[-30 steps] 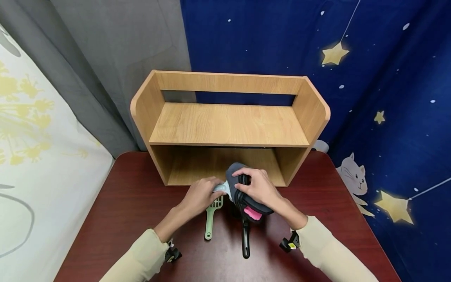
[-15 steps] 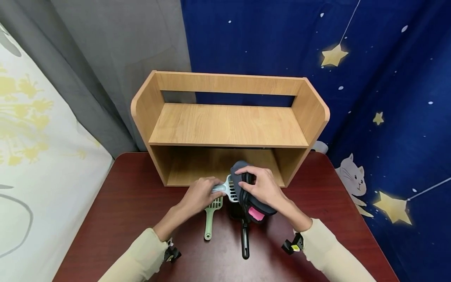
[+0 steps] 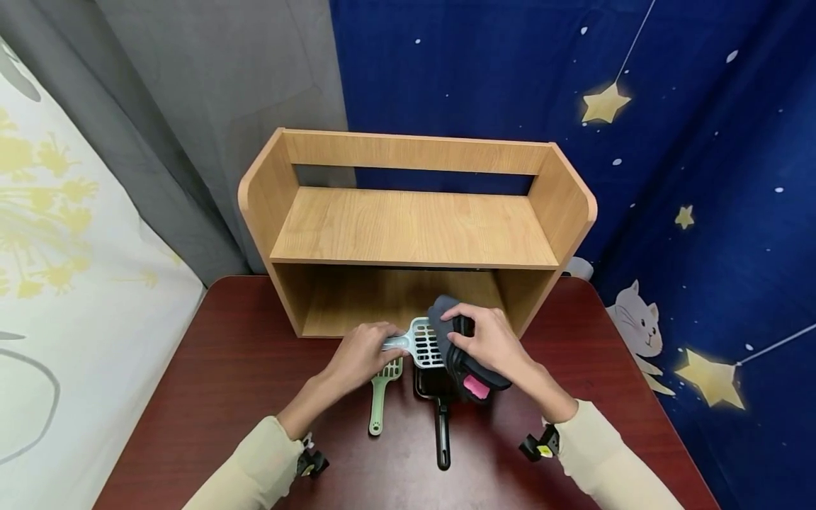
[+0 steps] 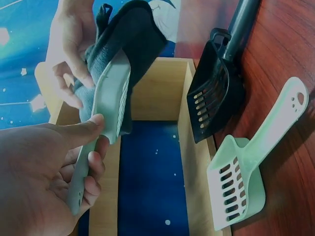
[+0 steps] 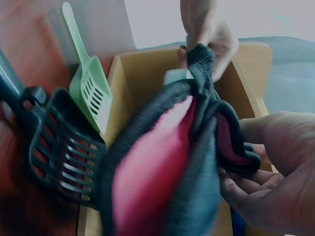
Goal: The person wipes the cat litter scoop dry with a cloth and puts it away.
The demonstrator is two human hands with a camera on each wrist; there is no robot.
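Observation:
My left hand [image 3: 362, 355] grips the handle of a light blue slotted litter scoop [image 3: 423, 343], thumb on top and fingers curled beneath. My right hand [image 3: 489, 344] pinches a folded dark grey cloth [image 3: 444, 309] with black edging and a pink inner side. The cloth covers the far end of the scoop head, as the left wrist view shows with the scoop [image 4: 112, 101] running under the cloth [image 4: 142, 30]. In the right wrist view the pink lining [image 5: 152, 172] faces the camera, partly blurred.
A green litter scoop [image 3: 378, 405] and a black litter scoop [image 3: 443, 433] lie on the dark red table [image 3: 242, 397], handles toward me. Behind the hands stands a two-tier wooden shelf [image 3: 414, 227], with grey and blue curtains beyond it.
My right hand has drawn the cloth to the right along the scoop, uncovering more of its slotted head and the black scoop below. My left hand has stayed nearly still.

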